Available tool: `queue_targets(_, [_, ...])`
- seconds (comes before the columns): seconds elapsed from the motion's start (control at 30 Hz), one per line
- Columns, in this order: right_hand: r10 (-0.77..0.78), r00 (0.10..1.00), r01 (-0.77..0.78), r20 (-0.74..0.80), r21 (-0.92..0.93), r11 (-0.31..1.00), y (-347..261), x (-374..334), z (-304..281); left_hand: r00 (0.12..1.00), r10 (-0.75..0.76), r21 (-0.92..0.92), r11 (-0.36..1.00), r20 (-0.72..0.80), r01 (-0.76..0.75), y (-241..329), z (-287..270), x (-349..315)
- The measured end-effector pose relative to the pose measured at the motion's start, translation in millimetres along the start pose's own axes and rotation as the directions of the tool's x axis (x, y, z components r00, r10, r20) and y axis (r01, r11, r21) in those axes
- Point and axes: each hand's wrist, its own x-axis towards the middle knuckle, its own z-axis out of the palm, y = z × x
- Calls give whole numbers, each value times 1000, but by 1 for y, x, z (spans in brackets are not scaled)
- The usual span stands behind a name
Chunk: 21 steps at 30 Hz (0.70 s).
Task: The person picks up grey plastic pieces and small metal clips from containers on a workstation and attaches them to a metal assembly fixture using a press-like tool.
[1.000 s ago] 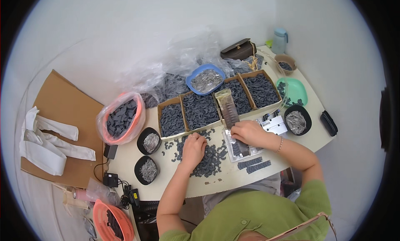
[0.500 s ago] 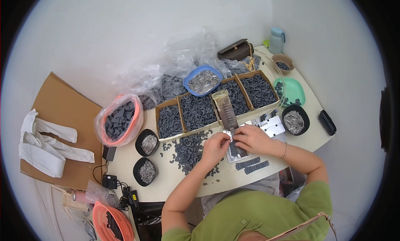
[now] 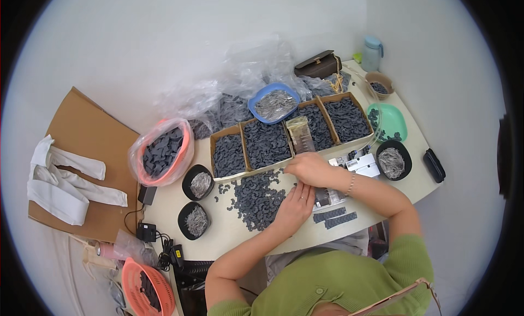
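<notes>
A metal fixture (image 3: pixel 334 197) lies near the front edge of the table, partly hidden under my hands. My left hand (image 3: pixel 295 208) rests flat at its left side, fingers stretched out and close together. Just above, my right hand (image 3: pixel 307 169) reaches across the fixture with its fingers curled. Whatever its fingertips hold, if anything, cannot be made out. Behind them leans a clear-topped strip holder (image 3: pixel 301 134). Left of my hands spreads a loose pile of small dark grey curved pieces (image 3: pixel 254 198). Two dark linked strips (image 3: pixel 340 220) lie at the table's front edge.
Cardboard trays (image 3: pixel 248 148) of grey pieces stand behind, with a blue dish (image 3: pixel 273 103) of metal pins on top. Black bowls of pins (image 3: pixel 195 220) (image 3: pixel 391 162) flank the work. A green plate (image 3: pixel 394 122) is at right, a bagged pink basket (image 3: pixel 162 154) at left.
My right hand has moved left and slightly up, off the fixture's middle. The left hand has come down and its fingers have straightened. The whole view has shifted a little.
</notes>
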Motion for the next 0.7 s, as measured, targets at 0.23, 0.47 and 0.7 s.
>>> queue_targets(0.23, [-210,946,277,247,-282,918,-11,28,27,951,-301,-274,923,-68,272,-45,-11,-24])
queue_targets(0.47, [12,997,-15,71,42,999,-16,17,-10,908,-416,-125,905,-49,407,-89,5,-31])
queue_targets(0.7, [223,961,-259,163,247,934,-7,-59,-51,916,-401,-309,867,35,391,-79,2,-26])
